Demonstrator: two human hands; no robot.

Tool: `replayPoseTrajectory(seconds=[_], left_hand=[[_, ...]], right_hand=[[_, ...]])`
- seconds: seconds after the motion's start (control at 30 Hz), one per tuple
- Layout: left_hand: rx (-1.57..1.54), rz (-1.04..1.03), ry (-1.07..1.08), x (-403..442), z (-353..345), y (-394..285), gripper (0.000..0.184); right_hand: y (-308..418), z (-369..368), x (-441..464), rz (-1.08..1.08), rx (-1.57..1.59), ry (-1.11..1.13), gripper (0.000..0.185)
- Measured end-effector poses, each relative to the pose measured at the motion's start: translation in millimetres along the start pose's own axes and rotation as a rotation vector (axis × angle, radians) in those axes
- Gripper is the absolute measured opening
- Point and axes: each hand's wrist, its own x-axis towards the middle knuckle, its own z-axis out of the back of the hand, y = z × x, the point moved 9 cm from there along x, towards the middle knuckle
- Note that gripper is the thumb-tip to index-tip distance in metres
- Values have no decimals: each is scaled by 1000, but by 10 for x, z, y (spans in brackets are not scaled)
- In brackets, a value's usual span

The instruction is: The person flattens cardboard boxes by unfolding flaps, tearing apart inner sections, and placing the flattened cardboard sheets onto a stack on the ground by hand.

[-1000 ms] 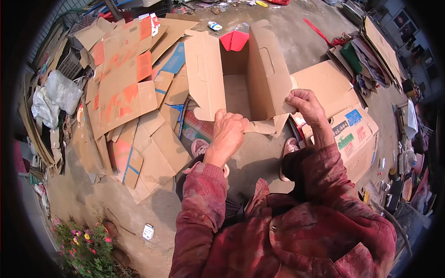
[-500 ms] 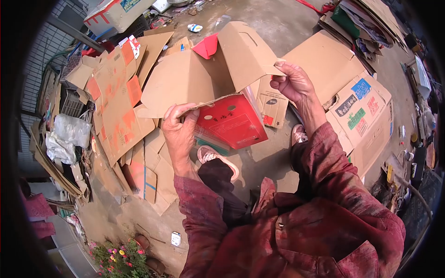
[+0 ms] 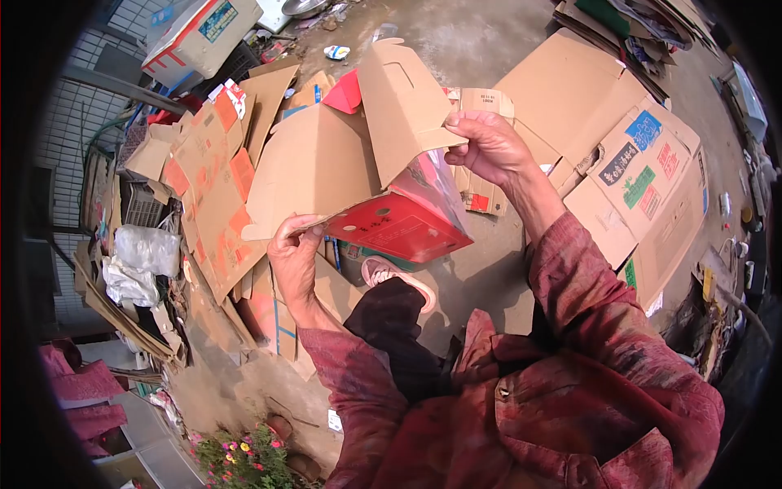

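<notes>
Both hands grip an opened cardboard box point(image 3: 407, 224), red with dark printing outside and plain brown inside. My left hand point(image 3: 295, 257) pinches the near left edge of a brown flap between thumb and fingers. Up at the right, my right hand point(image 3: 491, 147) is closed on the corner of another flap. The box hangs tilted in front of me above the ground, its brown panels spread apart and its red face turned toward me. My shoe point(image 3: 397, 281) shows just below it.
Flattened cardboard sheets point(image 3: 216, 196) with orange patches lie piled at left. A printed carton point(image 3: 652, 179) lies at right beside a large brown sheet point(image 3: 562, 90). A white foam box point(image 3: 204, 41) stands at back left. Flowers point(image 3: 244, 460) grow at lower left.
The box has shifted slightly left and tilted, so its red face looks narrower. Both hands have moved left with it, the left one also lower, still gripping the flaps.
</notes>
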Motion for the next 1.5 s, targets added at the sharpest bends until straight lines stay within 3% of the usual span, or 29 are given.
replayPoseTrajectory(seconds=[0.2, 0.3, 0.37, 0.47, 0.6, 0.67, 0.7, 0.77, 0.8, 0.9, 0.97, 1.0, 1.1, 1.3, 1.37, 1.4, 1.5], left_hand=[[-53, 19, 14, -15, -13, 7, 17], [-72, -120, 100, -18, -93, -172, 30], [77, -246, 135, -4, -154, -290, 53], [105, -269, 112, -8, -117, -321, 70], [-91, -259, 113, -57, -89, -319, 66], [60, -65, 190, -25, -180, -146, 57], [53, -77, 189, -7, -220, -187, 57], [547, -72, 477, -127, -569, -95, 49], [543, -75, 473, -157, -622, -114, 49], [680, -103, 571, -253, -874, -87, 62], [321, -15, 612, -284, -985, -36, 75], [287, -15, 655, -298, -1095, -54, 83], [278, 101, 631, -386, -1242, -92, 89], [201, 51, 719, -505, -1567, -25, 94], [262, 134, 658, -510, -1605, -24, 84], [468, 20, 613, -488, -1629, 16, 76], [604, 64, 525, -543, -1652, 144, 73]], right_hand=[[-110, 24, 47, -22, 28, 15, 14], [-119, 44, 82, -18, 90, 49, 11], [-107, 49, 82, -14, 89, 45, 11], [-127, 46, 50, -32, 134, -21, 9], [-170, 28, 36, -45, 119, 30, 8], [-187, 48, 22, -47, 104, 43, 8], [-216, 19, 14, -78, 117, 48, 8], [-230, -19, -6, -91, 101, 80, 13], [-259, -12, -11, -99, 109, 92, 13], [-307, 49, -9, -116, 98, 95, 13], [-375, 65, 5, -127, 86, 88, 13], [-396, 70, 15, -125, 97, 55, 10], [-384, 115, 44, -124, 108, 4, 9], [-347, 192, 70, -113, 122, 75, 12], [-356, 218, 63, -109, 128, 64, 12], [-338, 189, 55, -108, 132, 79, 12], [-295, 120, 31, -98, 93, 15, 11]])
